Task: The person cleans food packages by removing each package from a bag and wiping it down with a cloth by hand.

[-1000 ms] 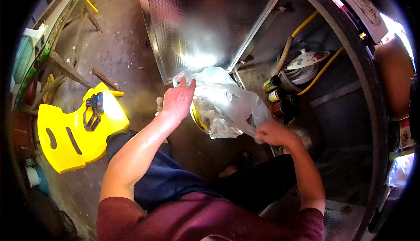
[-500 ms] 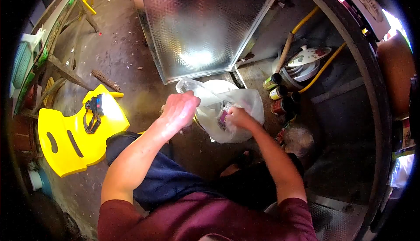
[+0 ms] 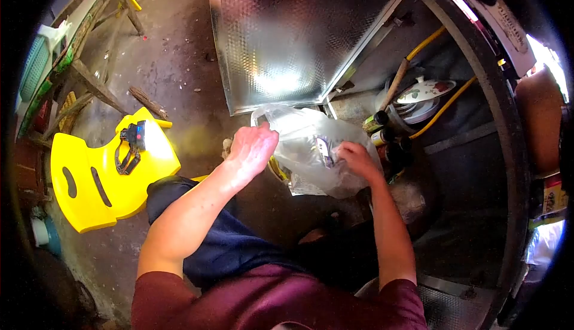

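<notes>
A translucent plastic bag (image 3: 299,168) is spread open in front of me, low over the floor. My left hand (image 3: 255,146) is closed on the bag's left edge, its fingers bunched around the plastic. On the other side, my right hand (image 3: 357,160) has its fingers pinched together on the bag's plastic. Just left of those fingertips, a small white and dark packet (image 3: 324,151) shows within the bag; its print is too small to read. The bag hides whatever lies beneath it.
A yellow plastic chair (image 3: 113,174) with a headlamp (image 3: 133,144) on it stands left. Ahead leans a textured metal panel (image 3: 287,43). Several jars (image 3: 375,122), a lidded enamel pot (image 3: 424,92) and a yellow hose (image 3: 445,107) are at right. A wood piece (image 3: 148,102) lies on the floor.
My right hand has moved right, and the bag has widened that way. The packet shows more of its white side than its purple. My left hand keeps its grip as the view shifts slightly.
</notes>
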A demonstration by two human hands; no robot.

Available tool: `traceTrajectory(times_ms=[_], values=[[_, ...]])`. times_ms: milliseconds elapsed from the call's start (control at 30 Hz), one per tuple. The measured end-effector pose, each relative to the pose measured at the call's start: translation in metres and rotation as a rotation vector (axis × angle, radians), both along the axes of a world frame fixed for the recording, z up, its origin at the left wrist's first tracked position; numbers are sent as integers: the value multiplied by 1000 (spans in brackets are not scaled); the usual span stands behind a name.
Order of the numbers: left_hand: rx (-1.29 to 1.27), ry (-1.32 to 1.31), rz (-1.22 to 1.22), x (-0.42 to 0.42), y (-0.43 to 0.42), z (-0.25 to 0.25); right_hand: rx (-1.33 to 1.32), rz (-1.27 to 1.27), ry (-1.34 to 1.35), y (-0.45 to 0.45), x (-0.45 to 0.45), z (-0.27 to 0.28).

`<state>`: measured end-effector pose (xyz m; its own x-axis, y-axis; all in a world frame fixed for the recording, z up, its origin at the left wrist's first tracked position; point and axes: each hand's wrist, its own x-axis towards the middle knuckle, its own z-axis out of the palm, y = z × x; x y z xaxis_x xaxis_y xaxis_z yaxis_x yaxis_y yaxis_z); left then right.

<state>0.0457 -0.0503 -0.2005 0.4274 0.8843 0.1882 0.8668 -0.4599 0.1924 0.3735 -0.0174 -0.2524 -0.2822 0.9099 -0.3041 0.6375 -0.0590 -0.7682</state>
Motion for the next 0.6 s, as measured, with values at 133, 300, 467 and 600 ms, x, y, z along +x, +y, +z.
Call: traceTrajectory(times_ms=[133, 300, 467, 600], values=[[-30, -2, 27, 7, -5, 4, -97, -322, 487, -19, 6, 56], [-140, -25, 115, 13, -8, 19, 36, -326, 846, -20, 12, 91], [-35, -656, 118, 15, -6, 49, 197, -358, 831, -28, -1, 132], [-139, -859, -17, 22, -5, 62, 278, -203, 515, -20, 3, 134]])
